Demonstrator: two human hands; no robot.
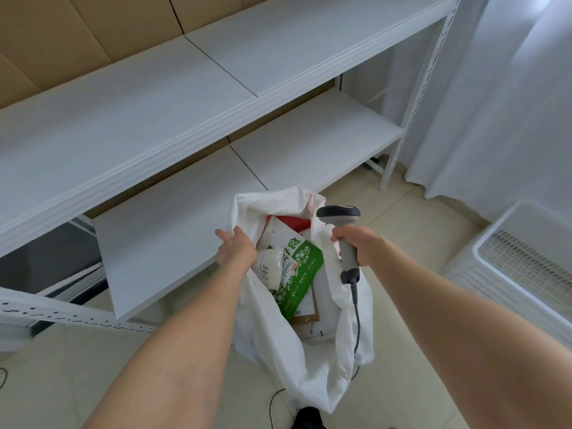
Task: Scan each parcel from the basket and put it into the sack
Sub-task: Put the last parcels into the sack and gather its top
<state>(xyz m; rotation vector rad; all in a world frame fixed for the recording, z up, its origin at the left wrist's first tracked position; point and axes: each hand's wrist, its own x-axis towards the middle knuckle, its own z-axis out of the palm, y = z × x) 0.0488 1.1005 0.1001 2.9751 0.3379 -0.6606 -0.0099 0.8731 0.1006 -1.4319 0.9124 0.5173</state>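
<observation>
A white sack (312, 360) stands open on the floor below me. Inside lie a white padded parcel (272, 269), a green-and-white printed bag (301, 267), a red item (294, 222) and brown cardboard parcels (308, 308). My left hand (235, 249) is at the sack's left rim, right beside the white parcel, with thumb and fingers spread. My right hand (356, 246) grips the handle of a grey barcode scanner (339, 215) over the sack's right side; the scanner's cable hangs down. The white slatted basket (483, 267) stands at the right; no parcel shows in its visible part.
White metal shelving (185, 97) runs across in front of me, its lower board (173, 230) just left of the sack. Cardboard lines the wall behind. A white curtain (510, 103) hangs at the right. The floor is beige tile with cables near my foot.
</observation>
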